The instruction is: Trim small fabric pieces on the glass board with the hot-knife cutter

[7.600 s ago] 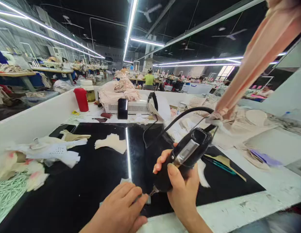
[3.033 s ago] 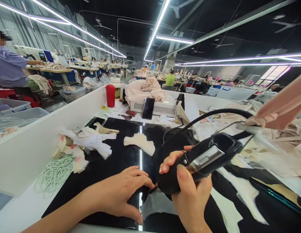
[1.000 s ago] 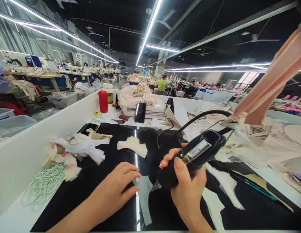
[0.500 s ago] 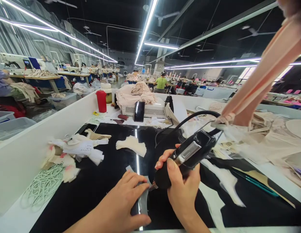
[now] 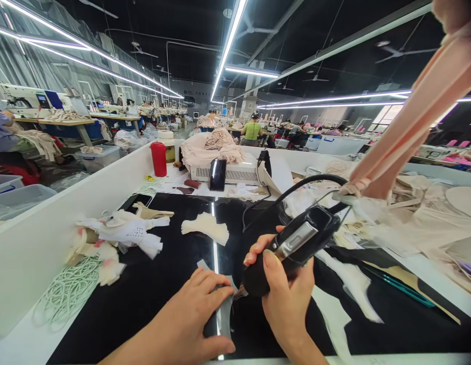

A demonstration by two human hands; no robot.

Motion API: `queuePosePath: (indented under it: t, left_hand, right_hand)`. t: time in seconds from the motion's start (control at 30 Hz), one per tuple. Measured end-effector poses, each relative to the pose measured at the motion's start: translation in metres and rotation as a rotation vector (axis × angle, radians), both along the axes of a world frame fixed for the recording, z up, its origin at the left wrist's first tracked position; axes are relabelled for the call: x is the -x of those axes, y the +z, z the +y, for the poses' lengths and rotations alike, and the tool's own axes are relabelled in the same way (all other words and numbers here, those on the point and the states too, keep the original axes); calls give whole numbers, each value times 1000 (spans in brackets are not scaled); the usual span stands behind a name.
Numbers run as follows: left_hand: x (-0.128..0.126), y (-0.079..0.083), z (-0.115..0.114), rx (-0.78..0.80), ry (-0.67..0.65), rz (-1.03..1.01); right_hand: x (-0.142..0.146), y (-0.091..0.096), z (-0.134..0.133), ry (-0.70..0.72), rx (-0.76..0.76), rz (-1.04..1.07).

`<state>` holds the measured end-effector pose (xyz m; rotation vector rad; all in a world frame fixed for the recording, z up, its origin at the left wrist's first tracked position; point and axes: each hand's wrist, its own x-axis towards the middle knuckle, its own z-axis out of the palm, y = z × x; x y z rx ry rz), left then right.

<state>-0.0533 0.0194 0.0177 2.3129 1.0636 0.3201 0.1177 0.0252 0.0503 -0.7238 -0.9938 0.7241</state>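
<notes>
My right hand (image 5: pixel 288 299) is wrapped around a black corded hand tool (image 5: pixel 292 248) with a silver metal lever on its upper side. A pale pink fabric strip (image 5: pixel 418 111) is tied near the tool's cord end and runs up to the right. The tool's lower tip is close to a curved, translucent grey piece (image 5: pixel 225 317) on the glossy black work surface (image 5: pixel 144 309). My left hand (image 5: pixel 193 314) lies on that piece with fingers stretched and thumb apart, partly covering it. Beyond my hands lies a cream fabric piece (image 5: pixel 205 228).
White fabric scraps (image 5: pixel 132 230) and pale green cord (image 5: pixel 70 289) lie at left. White cut pieces (image 5: pixel 359 284) and teal-handled tweezers (image 5: pixel 406 291) are at right. A phone (image 5: pixel 218 175) leans on a white box at the back, near a red cup (image 5: pixel 158 158). Low white walls edge the table.
Very little differs. The tool in my right hand has shifted slightly to the right; my left hand stays almost in place.
</notes>
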Motion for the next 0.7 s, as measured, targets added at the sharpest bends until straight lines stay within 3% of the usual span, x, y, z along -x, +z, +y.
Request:
queuePosePath:
  t: [0.23,0.57,0.7]
  left_hand:
    - [2,1,-1,10,0,-12]
    - [2,1,-2,-11,5,-24]
    - [2,-1,-1,-38,1,-30]
  right_hand:
    - [0,2,1,-18,1,-33]
    - [5,1,-14,109,-21,10]
    - [5,0,-13,94,-23,-15]
